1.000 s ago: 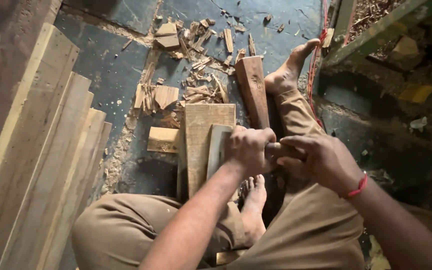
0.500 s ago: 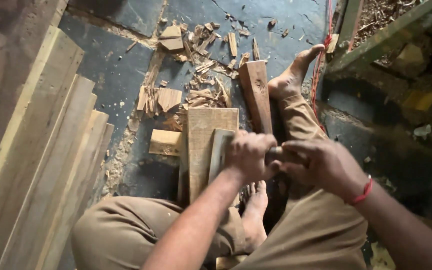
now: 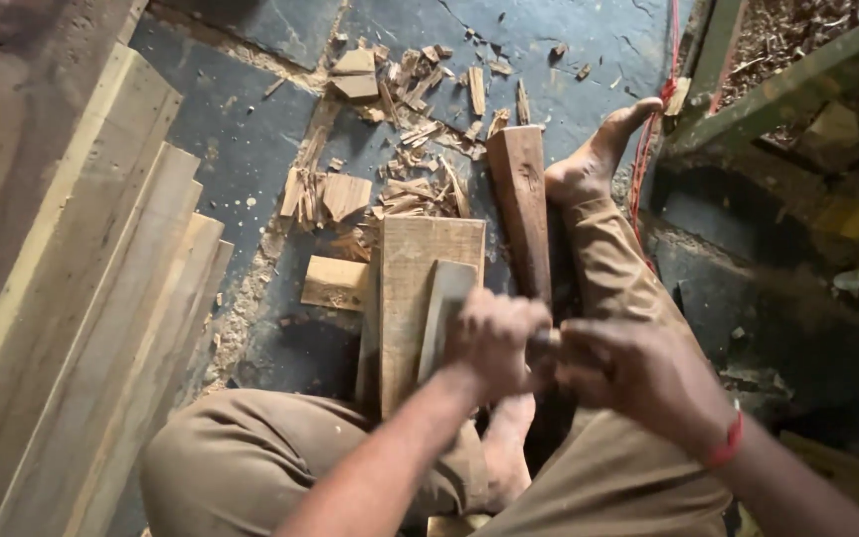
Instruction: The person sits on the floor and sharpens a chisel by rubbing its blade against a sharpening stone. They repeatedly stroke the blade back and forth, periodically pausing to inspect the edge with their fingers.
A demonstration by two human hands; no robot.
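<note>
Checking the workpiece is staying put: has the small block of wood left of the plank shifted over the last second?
No. The small block lies in the same spot against the plank's left edge, beside the sawdust strip; only the camera shifted slightly.

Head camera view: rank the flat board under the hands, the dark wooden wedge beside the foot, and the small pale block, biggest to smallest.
1. Flat board
2. Dark wooden wedge
3. Small pale block
The hands hide part of the board.

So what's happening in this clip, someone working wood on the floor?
A person sits on a dark stone floor. The left hand and right hand meet over a grey narrow piece lying on a wooden board; what they grip is hidden. A long wooden block lies beside one bare foot, wood chips beyond, planks stacked alongside.
</note>
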